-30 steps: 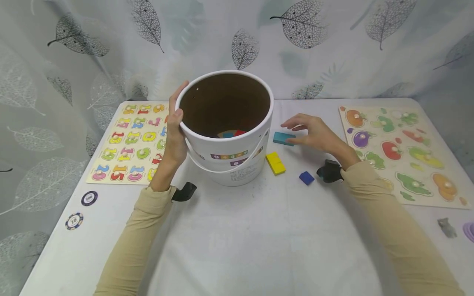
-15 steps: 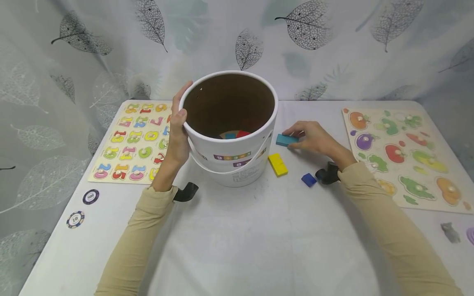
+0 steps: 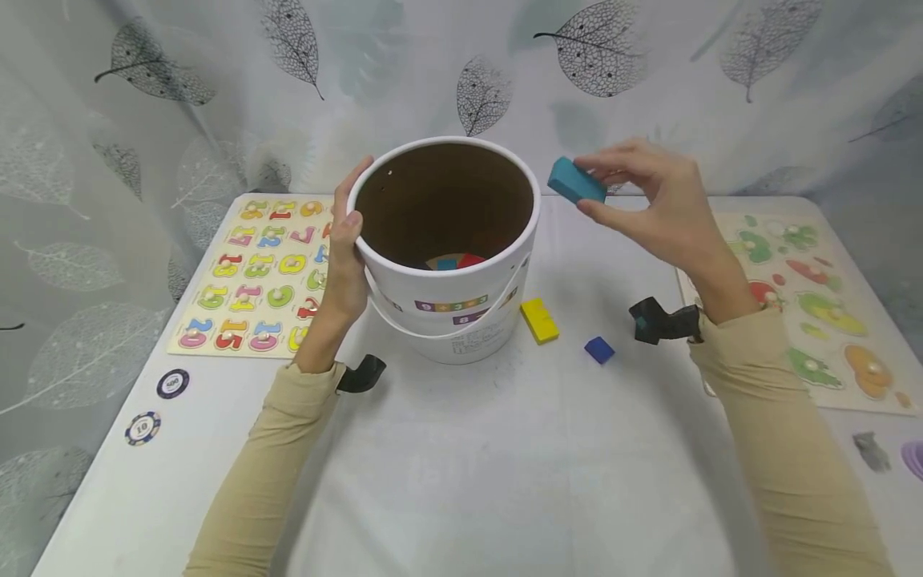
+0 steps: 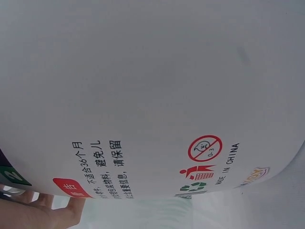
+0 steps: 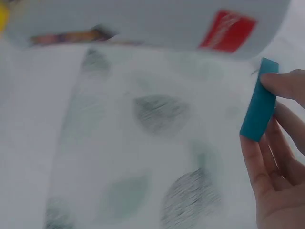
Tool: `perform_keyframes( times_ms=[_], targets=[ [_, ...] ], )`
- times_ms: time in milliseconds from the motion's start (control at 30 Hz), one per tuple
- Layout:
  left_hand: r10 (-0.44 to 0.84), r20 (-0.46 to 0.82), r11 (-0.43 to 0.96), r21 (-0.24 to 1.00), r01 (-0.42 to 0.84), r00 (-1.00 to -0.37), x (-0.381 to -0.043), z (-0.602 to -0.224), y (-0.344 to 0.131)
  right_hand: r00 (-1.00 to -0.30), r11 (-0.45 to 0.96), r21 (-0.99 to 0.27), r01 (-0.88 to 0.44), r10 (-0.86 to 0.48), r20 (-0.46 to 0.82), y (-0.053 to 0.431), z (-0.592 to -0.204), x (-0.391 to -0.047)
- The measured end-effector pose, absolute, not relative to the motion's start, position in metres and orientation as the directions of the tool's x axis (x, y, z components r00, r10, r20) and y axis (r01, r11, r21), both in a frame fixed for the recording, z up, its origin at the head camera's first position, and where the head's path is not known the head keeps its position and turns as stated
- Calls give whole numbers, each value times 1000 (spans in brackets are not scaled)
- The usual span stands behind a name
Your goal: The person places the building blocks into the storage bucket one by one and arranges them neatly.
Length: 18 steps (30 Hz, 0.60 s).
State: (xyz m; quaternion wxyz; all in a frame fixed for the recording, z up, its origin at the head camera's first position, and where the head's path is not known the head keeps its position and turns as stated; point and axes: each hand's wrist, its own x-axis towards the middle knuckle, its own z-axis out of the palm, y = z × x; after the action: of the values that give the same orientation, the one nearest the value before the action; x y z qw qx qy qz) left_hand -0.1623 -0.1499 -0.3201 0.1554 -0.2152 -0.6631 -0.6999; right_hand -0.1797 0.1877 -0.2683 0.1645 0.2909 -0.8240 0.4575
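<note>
A white bucket stands mid-table, its handle hanging in front. My left hand grips its left rim, thumb over the edge; in the left wrist view the printed bucket wall fills most of the picture. Red and teal pieces show at the bucket's bottom. To the right of the rim, above the table, my right hand pinches a teal block between thumb and fingers. In the right wrist view the teal block sits between thumb and fingertips. A yellow block and a blue block lie beside the bucket.
A number puzzle board lies on the left, with two poker chips below it. At the right is a vegetable puzzle board, partly behind my arm. Near the right edge are a small grey figure and a purple item.
My right hand has taken hold of the teal block and lifted it off the table to about rim height. The left hand keeps its hold on the bucket.
</note>
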Motion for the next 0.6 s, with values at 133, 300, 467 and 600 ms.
perform_keyframes(
  times_ms=[133, 300, 467, 600],
  targets=[
    [64, 507, -69, 862, 503, -860, -162, -320, -150, -697, 294, -632, -717, -334, 635, 163, -240, -170],
    [60, 506, -67, 862, 502, -861, -162, -320, -150, -608, 224, -573, -788, -420, 673, 134, -224, -168],
    [53, 501, -49, 866, 498, -864, -162, -320, -150, -573, 244, -526, -814, -480, 664, 121, -226, -173],
    [55, 500, -46, 866, 498, -864, -161, -319, -150, -550, 218, -516, -828, -493, 674, 118, -228, -175]
  ],
)
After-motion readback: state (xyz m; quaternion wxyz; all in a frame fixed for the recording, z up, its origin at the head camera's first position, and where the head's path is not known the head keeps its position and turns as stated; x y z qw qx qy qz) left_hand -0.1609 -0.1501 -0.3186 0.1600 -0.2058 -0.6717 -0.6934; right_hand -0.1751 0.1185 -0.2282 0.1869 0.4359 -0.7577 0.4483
